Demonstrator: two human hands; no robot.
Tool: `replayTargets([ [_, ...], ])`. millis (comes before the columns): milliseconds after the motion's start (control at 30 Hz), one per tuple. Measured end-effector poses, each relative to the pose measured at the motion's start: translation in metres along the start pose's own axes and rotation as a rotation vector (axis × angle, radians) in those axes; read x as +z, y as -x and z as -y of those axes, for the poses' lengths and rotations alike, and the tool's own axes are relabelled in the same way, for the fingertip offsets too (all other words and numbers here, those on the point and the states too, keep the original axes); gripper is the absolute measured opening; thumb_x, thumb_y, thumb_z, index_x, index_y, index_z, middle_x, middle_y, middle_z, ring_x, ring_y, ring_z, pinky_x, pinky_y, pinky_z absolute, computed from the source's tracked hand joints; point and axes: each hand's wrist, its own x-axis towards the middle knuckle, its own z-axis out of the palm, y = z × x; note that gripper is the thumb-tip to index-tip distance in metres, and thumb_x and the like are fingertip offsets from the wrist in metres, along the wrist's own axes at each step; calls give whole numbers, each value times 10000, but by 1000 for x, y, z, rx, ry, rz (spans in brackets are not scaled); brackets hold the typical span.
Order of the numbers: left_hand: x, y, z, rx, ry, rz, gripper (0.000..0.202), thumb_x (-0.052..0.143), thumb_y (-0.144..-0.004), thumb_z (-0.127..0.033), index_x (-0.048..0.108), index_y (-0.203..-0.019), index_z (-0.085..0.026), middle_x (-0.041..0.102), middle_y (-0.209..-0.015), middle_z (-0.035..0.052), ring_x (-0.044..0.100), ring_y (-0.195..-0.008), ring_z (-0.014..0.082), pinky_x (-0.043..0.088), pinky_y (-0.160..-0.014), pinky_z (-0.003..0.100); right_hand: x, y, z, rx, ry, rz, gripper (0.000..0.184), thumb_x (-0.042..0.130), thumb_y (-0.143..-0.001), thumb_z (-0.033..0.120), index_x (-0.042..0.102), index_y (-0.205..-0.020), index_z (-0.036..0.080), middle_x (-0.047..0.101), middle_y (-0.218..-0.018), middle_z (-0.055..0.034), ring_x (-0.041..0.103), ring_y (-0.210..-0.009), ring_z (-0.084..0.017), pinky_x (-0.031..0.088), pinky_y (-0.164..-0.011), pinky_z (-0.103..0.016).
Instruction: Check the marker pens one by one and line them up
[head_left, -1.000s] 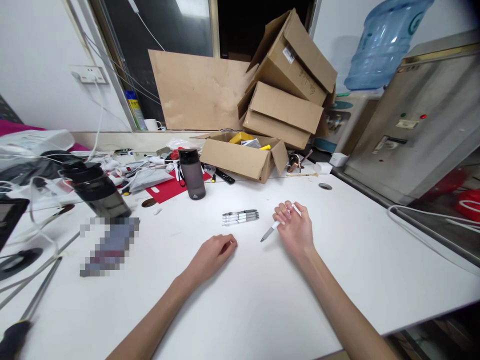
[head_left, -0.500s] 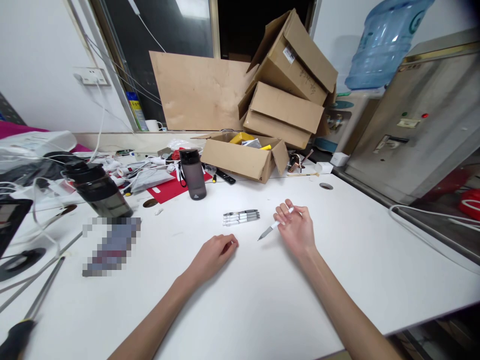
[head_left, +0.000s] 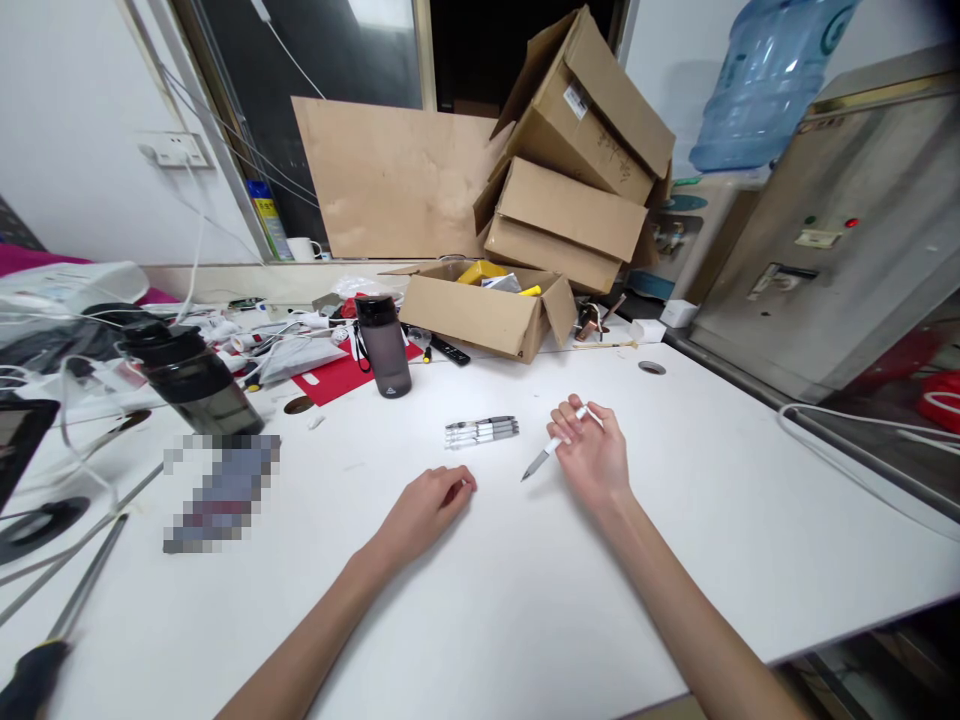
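A white pen with a grey grip (head_left: 538, 463) is held in my right hand (head_left: 595, 450). Its tip points down and to the left, above the white table (head_left: 480, 610). The palm is turned upward and the fingers are bent around the barrel. My left hand (head_left: 427, 510) rests on the table with its fingers loosely curled and the thumb close to them; I see nothing in it. Just beyond both hands, several pens (head_left: 481, 432) lie side by side in a row, white and grey with a darker one at the back.
A dark water bottle (head_left: 384, 347) stands behind the pens, near an open cardboard box (head_left: 469, 315). Another bottle (head_left: 196, 385), a blurred-out object (head_left: 225, 495) and a screwdriver (head_left: 82, 585) are at left. Cables clutter the back left. A metal dispenser (head_left: 832, 230) borders the right.
The pen in my right hand has turned slightly, its tip moving a little to the right. My left hand stays in place. The view has shifted slightly.
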Motion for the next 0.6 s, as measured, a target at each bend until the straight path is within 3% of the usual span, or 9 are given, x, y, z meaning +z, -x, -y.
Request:
replayTargets([
  [367, 0, 0, -1, 2, 4, -5, 294, 388, -1000, -362, 667, -985, -269, 668, -836, 31, 602, -841, 230, 423, -732, 317, 4, 3, 1, 3, 32, -2, 95, 517, -908, 256, 506, -821, 219, 307, -645, 50, 369, -546, -120, 434, -517, -231],
  [600, 0, 0, -1, 4, 4, -8, 310, 379, -1001, -374, 670, -984, -269, 667, -834, 33, 605, -830, 228, 427, -726, 313, 5, 2, 0, -18, 75, -16, 81, 508, -839, 167, 481, -789, 225, 278, -627, 51, 336, -530, -126, 415, -486, -228],
])
